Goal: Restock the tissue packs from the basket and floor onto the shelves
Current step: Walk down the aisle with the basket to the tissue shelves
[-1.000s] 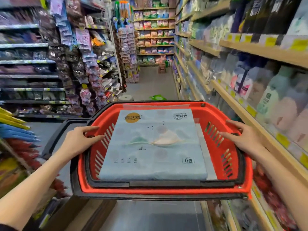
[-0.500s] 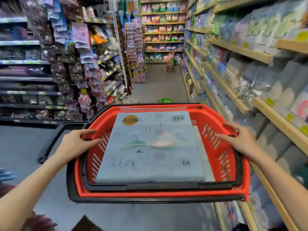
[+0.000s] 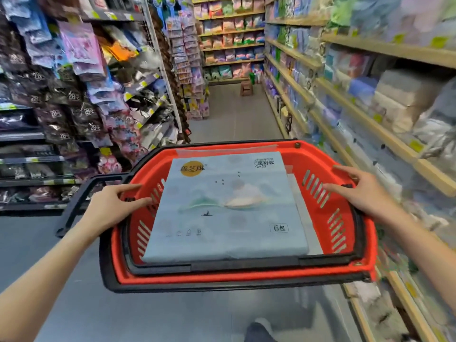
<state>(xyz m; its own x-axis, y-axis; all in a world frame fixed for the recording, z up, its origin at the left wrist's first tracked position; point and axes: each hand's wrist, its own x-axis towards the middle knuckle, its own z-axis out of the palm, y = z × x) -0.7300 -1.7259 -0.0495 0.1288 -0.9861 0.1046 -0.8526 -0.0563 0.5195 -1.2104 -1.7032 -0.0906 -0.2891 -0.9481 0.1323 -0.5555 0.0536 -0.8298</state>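
Observation:
I carry a red basket [image 3: 246, 276] with a black rim at waist height in a shop aisle. A large pale blue tissue pack [image 3: 227, 208] lies flat on top inside it, and the edge of another pack shows under its right side. My left hand [image 3: 111, 208] grips the basket's left rim, with the fingers hooked over the edge. On the right rim my right hand [image 3: 360, 193] holds the basket the same way. Wooden shelves [image 3: 370, 124] with blurred tissue packs run along my right.
Racks of hanging packets [image 3: 81, 95] line the left side. The grey aisle floor [image 3: 234, 114] runs ahead to a small brown stool [image 3: 246, 88] and a far wall of shelves. A black handle [image 3: 81, 201] sticks out from the basket's left. My shoe [image 3: 259, 332] shows below.
I have walked forward along the aisle with the basket. The green item on the floor and the left corner display have passed out of view. My grip is unchanged.

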